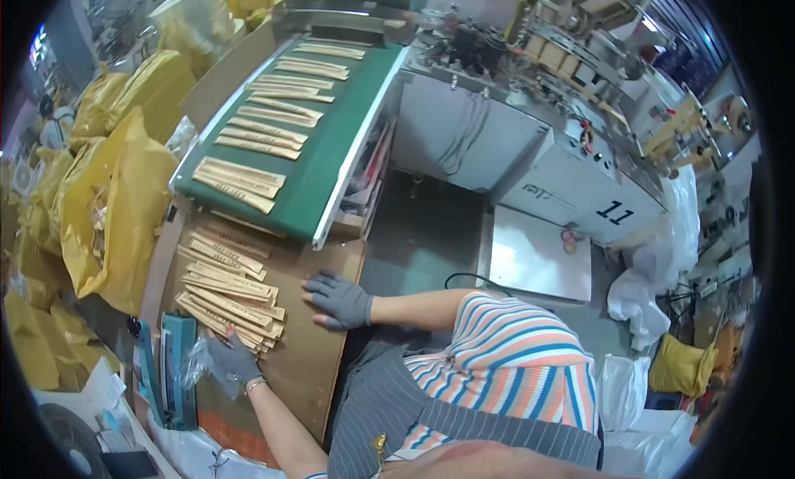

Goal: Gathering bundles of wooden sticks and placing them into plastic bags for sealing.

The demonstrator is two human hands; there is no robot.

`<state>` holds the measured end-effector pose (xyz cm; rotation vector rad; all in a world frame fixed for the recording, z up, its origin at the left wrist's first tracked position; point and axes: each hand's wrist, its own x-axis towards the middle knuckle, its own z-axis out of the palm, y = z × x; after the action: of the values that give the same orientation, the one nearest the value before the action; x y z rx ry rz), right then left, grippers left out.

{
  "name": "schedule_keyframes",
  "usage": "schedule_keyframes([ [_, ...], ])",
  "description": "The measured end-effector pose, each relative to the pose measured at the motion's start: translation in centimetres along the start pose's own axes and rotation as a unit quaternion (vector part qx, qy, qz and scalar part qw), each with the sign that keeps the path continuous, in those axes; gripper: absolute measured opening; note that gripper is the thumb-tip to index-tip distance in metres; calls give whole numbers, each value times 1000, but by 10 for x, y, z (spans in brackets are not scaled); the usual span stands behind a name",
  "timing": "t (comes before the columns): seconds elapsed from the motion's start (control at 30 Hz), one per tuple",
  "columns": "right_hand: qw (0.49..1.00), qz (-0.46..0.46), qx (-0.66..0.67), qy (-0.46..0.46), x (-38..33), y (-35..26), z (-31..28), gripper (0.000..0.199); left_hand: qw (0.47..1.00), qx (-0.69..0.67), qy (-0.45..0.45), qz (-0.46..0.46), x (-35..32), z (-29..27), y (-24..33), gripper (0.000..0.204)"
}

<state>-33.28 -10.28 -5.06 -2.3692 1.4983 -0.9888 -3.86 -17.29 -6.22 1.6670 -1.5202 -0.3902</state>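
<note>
My left hand (232,361), in a grey glove with bare fingertips, is at the near end of a pile of slim paper-wrapped packets (228,293). Its fingers are curled in, and a crumpled clear plastic bag (194,361) is bunched against it, seemingly in its grip. The fingertips reach the lowest packets. My right hand (341,300), gloved the same way, lies flat with spread fingers on the brown tabletop (310,363), right of the pile and apart from it. Just left of my left hand stands a teal hand-lever bag sealer (175,371).
Beyond the table a green conveyor belt (306,168) carries several small groups of similar packets. Yellow sacks (116,214) crowd the left side. A white machine cabinet (580,189) stands at the right. A black fan (70,438) sits at the lower left.
</note>
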Motion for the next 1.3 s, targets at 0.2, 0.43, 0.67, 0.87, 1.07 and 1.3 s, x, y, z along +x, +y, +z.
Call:
schedule_keyframes([
  [0.2,999,-16,-10,27,0,-4,1,43,996,87,25,27,4,4,-12,62],
  [0.43,999,-8,-24,37,-7,2,-4,43,994,104,-9,9,2,1,18,63],
  [0.67,1000,-15,-1,20,-6,-4,3,46,983,155,35,98,11,6,-28,61],
  [0.87,999,-20,1,42,-5,-3,13,44,990,134,31,20,0,-3,-25,58],
  [1.07,1000,-5,26,-3,3,-2,-14,42,988,128,73,46,3,9,10,51],
  [1.3,979,-135,123,90,60,-5,-67,49,980,197,20,-14,-2,-5,9,63],
])
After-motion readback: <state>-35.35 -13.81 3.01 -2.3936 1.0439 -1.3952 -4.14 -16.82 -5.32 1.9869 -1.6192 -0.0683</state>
